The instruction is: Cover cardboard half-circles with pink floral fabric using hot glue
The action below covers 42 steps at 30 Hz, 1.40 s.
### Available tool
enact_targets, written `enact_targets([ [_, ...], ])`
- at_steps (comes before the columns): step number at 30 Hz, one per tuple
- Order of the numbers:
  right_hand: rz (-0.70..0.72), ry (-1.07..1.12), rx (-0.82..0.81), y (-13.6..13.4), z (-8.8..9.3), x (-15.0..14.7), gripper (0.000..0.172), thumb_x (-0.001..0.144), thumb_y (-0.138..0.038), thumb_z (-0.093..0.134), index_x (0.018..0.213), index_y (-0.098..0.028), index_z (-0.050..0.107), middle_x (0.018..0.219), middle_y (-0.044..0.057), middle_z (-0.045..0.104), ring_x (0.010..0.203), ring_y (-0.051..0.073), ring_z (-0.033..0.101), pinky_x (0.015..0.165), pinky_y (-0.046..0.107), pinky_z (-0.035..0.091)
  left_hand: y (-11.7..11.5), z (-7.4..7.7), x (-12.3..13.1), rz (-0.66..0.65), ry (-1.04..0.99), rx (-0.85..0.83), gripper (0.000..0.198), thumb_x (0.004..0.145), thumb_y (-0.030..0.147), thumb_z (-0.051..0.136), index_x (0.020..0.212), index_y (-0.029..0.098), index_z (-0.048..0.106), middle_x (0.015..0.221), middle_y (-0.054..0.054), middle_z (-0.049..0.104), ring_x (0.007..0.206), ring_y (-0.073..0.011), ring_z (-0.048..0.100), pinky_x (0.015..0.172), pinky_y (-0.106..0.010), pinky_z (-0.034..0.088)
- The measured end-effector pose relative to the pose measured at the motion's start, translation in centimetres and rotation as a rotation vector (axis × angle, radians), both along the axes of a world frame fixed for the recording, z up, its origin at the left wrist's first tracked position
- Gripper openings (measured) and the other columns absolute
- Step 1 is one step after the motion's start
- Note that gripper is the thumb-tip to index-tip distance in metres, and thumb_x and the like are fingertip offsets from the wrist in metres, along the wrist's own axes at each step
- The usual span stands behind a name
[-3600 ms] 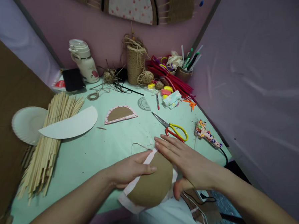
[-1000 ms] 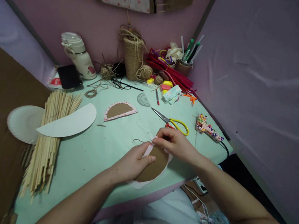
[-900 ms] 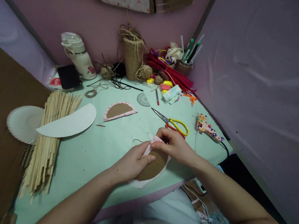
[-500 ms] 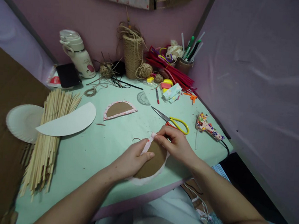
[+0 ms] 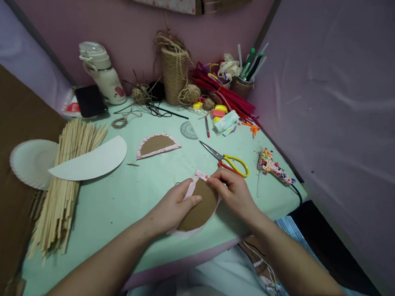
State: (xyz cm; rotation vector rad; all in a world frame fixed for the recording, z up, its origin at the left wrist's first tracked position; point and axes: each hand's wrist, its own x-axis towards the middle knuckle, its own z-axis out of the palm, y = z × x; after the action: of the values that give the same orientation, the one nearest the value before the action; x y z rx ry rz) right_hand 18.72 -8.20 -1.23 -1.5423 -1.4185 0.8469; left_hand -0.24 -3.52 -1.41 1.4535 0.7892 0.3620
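Observation:
Between my hands is a half-round brown cardboard piece (image 5: 199, 207), edged with pale pink patterned fabric (image 5: 201, 175). My left hand (image 5: 174, 204) grips its left side, thumb lying on the cardboard and fingers hidden underneath. With thumb and index finger, my right hand (image 5: 231, 189) pinches the fabric edge near the upper corner. Along the lower curve the fabric sticks out as a loose border. Farther back lies a smaller half-round cardboard piece (image 5: 158, 146) with fabric folded over its rim. Yellow-and-red-handled scissors (image 5: 228, 159) rest just beyond my right hand.
A bundle of thin wooden sticks (image 5: 60, 202) lies at left under a white card (image 5: 94, 162), beside a paper plate (image 5: 33, 163). A floral glue gun (image 5: 276, 167) is at right. Behind stand a bottle (image 5: 103, 74), a twine spool (image 5: 173, 76) and red pipe cleaners (image 5: 231, 99).
My right hand has shifted slightly right along the fabric edge, uncovering more of the folded strip at the corner. The cardboard piece has turned a little; my left hand keeps its hold.

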Motion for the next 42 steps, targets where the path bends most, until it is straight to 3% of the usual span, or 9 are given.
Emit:
enact_targets([
  [3, 0.044, 0.061, -0.045, 0.0, 0.0, 0.3, 0.035, 0.094, -0.044, 0.045, 0.074, -0.019, 0.060, 0.072, 0.001, 0.058, 0.067, 0.014, 0.051, 0.061, 0.026, 0.039, 0.1, 0.2, 0.0, 0.028, -0.042, -0.052, 0.033, 0.088, 0.035, 0.055, 0.115, 0.018, 0.058, 0.109, -0.008, 0.068, 0.101, -0.0253, 0.060, 0.087, -0.036, 0.045],
  [6, 0.050, 0.098, -0.088, 0.0, 0.0, 0.5, 0.034, 0.092, -0.044, 0.049, 0.070, -0.019, 0.058, 0.067, -0.001, 0.054, 0.063, 0.014, 0.048, 0.058, 0.025, 0.037, 0.2, 0.4, 0.0, 0.057, -0.059, -0.078, 0.035, 0.087, 0.036, 0.057, 0.117, 0.017, 0.058, 0.110, -0.008, 0.069, 0.100, -0.0254, 0.061, 0.087, -0.036, 0.046],
  [11, -0.004, -0.048, 0.041, -0.1, 0.1, 0.2, 0.032, 0.090, -0.039, 0.055, 0.066, -0.019, 0.058, 0.065, 0.000, 0.055, 0.064, 0.014, 0.049, 0.061, 0.027, 0.037, 0.2, 0.4, 0.0, 0.073, -0.084, -0.111, 0.037, 0.087, 0.038, 0.058, 0.118, 0.019, 0.058, 0.114, -0.008, 0.068, 0.103, -0.0258, 0.061, 0.085, -0.035, 0.047],
  [17, 0.024, 0.226, -0.035, 0.2, 0.6, 1.4, 0.060, 0.094, -0.065, 0.031, 0.092, -0.017, 0.068, 0.083, 0.007, 0.067, 0.072, 0.016, 0.058, 0.067, 0.029, 0.044, 0.2, 0.4, 0.1, 0.110, -0.150, -0.304, 0.038, 0.085, 0.036, 0.062, 0.119, 0.019, 0.055, 0.109, -0.006, 0.070, 0.089, -0.0208, 0.065, 0.077, -0.032, 0.047],
  [22, -0.256, 0.241, 0.082, 0.5, 0.9, 1.9, 0.026, 0.086, -0.044, 0.064, 0.082, -0.019, 0.068, 0.067, 0.000, 0.060, 0.062, 0.013, 0.052, 0.061, 0.026, 0.042, 0.2, 0.5, 0.3, 0.149, -0.150, -0.395, 0.037, 0.084, 0.028, 0.060, 0.118, 0.018, 0.054, 0.105, -0.006, 0.071, 0.088, -0.0217, 0.066, 0.074, -0.031, 0.047],
  [25, -0.271, 0.101, 0.184, 0.5, 1.1, 1.4, 0.013, 0.087, -0.032, 0.063, 0.085, -0.020, 0.068, 0.074, 0.001, 0.063, 0.067, 0.014, 0.055, 0.064, 0.028, 0.043, 0.2, 0.6, 0.3, 0.140, -0.105, -0.311, 0.036, 0.085, 0.026, 0.055, 0.120, 0.019, 0.053, 0.108, -0.006, 0.070, 0.095, -0.0228, 0.065, 0.078, -0.033, 0.046],
  [29, -0.141, -0.147, 0.425, 0.3, 1.4, -0.3, 0.002, 0.086, -0.021, 0.064, 0.087, -0.021, 0.066, 0.082, 0.003, 0.065, 0.075, 0.016, 0.057, 0.067, 0.031, 0.045, -0.2, 0.8, 0.3, 0.132, -0.011, 0.015, 0.035, 0.087, 0.023, 0.051, 0.122, 0.022, 0.053, 0.116, -0.004, 0.066, 0.105, -0.0227, 0.061, 0.090, -0.034, 0.044],
  [32, -0.088, -0.230, 0.523, 0.4, 1.6, -1.9, 0.004, 0.086, -0.018, 0.066, 0.087, -0.021, 0.064, 0.081, 0.003, 0.064, 0.077, 0.017, 0.058, 0.068, 0.032, 0.046, -0.5, 1.0, 0.4, 0.109, -0.011, 0.197, 0.040, 0.089, 0.018, 0.046, 0.128, 0.023, 0.051, 0.125, -0.003, 0.062, 0.115, -0.0214, 0.056, 0.098, -0.033, 0.040],
  [42, -0.212, -0.308, 0.577, 0.4, 1.3, -4.5, 0.018, 0.081, -0.021, 0.070, 0.096, -0.020, 0.060, 0.084, 0.004, 0.060, 0.077, 0.018, 0.056, 0.067, 0.033, 0.047, -1.3, 0.9, 0.3, 0.062, 0.014, 0.370, 0.044, 0.095, 0.024, 0.041, 0.138, 0.019, 0.040, 0.133, -0.010, 0.061, 0.117, -0.0235, 0.060, 0.093, -0.032, 0.044],
])
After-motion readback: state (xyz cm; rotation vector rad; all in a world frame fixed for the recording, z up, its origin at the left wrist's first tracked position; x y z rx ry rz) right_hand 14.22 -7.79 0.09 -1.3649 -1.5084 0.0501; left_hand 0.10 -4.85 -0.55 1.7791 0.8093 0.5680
